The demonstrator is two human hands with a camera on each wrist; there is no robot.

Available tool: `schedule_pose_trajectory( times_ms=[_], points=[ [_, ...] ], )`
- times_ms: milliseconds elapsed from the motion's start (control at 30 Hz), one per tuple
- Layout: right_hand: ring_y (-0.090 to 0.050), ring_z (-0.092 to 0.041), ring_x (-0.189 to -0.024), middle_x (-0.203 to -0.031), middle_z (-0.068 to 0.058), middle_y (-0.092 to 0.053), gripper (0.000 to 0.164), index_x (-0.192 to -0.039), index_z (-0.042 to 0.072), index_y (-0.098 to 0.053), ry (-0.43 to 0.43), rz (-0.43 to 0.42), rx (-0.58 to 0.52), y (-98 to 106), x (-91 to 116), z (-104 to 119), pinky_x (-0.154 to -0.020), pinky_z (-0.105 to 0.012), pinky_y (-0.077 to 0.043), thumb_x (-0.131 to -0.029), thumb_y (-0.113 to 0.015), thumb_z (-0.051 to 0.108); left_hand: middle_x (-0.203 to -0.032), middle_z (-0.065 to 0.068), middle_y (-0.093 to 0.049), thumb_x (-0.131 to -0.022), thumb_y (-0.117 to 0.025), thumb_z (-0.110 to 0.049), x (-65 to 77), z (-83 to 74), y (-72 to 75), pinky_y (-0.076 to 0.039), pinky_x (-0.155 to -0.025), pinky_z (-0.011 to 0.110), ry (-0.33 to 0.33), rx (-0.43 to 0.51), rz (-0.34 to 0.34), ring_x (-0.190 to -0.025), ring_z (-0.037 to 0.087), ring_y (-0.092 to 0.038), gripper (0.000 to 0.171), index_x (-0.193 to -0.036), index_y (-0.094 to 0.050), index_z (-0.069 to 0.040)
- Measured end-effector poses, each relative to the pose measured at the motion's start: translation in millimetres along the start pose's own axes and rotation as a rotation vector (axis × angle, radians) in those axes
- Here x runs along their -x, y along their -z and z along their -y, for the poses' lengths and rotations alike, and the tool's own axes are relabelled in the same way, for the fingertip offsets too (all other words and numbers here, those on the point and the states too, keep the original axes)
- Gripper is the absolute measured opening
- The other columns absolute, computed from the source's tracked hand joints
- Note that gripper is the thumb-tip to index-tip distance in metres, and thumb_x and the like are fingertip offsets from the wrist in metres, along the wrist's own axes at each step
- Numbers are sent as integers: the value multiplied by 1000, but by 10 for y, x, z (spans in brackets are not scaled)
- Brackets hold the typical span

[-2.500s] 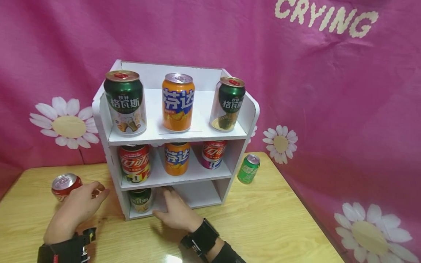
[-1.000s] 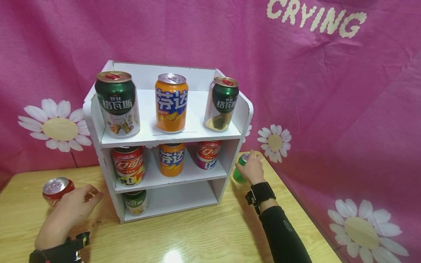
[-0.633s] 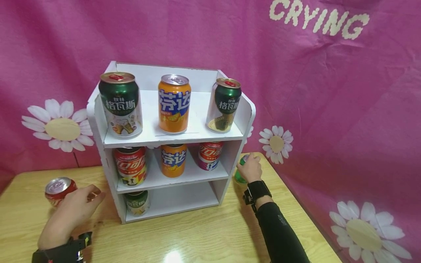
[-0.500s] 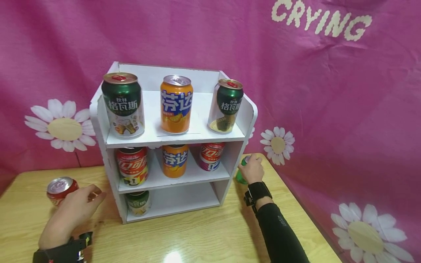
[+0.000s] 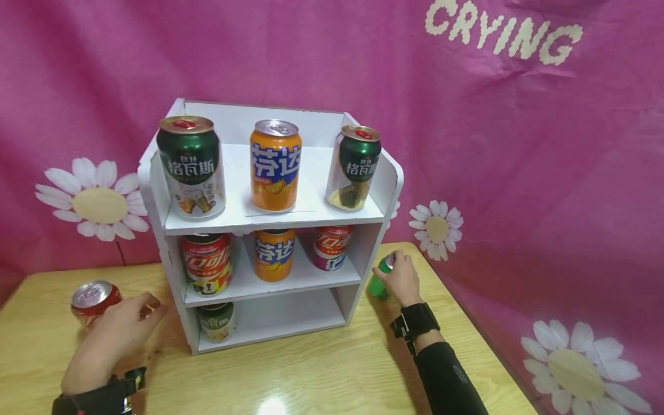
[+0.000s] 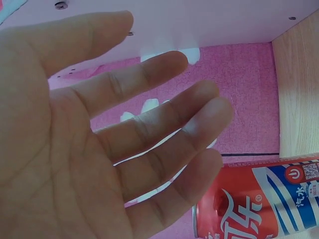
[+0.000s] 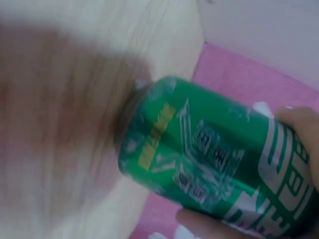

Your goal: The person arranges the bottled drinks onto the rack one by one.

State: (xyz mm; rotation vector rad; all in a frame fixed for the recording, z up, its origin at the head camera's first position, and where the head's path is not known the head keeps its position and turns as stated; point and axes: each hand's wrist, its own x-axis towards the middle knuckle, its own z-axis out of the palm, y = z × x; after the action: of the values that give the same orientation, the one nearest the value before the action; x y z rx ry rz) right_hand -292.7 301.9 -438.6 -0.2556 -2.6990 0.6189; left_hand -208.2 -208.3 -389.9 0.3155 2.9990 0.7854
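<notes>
My right hand [image 5: 403,282] grips a green soda can [image 5: 378,287] right of the white shelf [image 5: 290,219], thumb and fingers on opposite sides near its top. In the right wrist view the green can [image 7: 199,149] shows its bottom rim close over the wooden table; whether it touches is hard to tell. My left hand [image 5: 116,328] holds nothing, fingers loosely bent and spread in the left wrist view. A red cola can [image 5: 93,301] stands just behind it, partly hidden by the hand.
On the top shelf stand two green-and-white kvass cans [image 5: 189,167] with an orange Fanta can [image 5: 275,167] between. Two red cola cans [image 5: 207,262] flank another Fanta can on the middle shelf. One kvass can [image 5: 217,321] stands bottom left. A pink curtain [image 5: 498,173] hangs behind.
My right hand has left the bottom shelf, reached to the green can at the right and taken hold of it, then shifted it slightly nearer. The left hand stays beside the red can.
</notes>
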Motion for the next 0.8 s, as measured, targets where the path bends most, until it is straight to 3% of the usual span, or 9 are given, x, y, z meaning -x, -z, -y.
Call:
schedule_pose_trajectory(
  times_ms=[233,533,800],
  points=[
    [-52,-24,-86,-99,-11,-51,61,-112,5,-46,106,28,-144,246,339,-5,-68,-39,-48,-69,-72,39,-90,22,-59,-89,-47,-35,-5,-2,-8,-45,-62,46,8,17,16,-80,37,-56,40,-100,-55,3],
    [-54,-22,-84,-102,-7,-53,65,-118,15,-45,146,122,-293,653,646,-12,-59,-31,-49,-67,-72,45,-91,23,-58,-90,-44,-38,0,-18,17,-45,-61,46,-2,18,16,-81,38,-55,44,-101,-55,3],
    [-52,-14,-85,-104,4,-52,61,-117,18,-49,375,182,-305,806,865,96,-64,-28,-48,-66,-74,39,-92,22,-59,-90,-46,-35,3,-36,-1,-45,-63,47,-9,12,18,-84,39,-55,40,-103,-55,2]
  ],
)
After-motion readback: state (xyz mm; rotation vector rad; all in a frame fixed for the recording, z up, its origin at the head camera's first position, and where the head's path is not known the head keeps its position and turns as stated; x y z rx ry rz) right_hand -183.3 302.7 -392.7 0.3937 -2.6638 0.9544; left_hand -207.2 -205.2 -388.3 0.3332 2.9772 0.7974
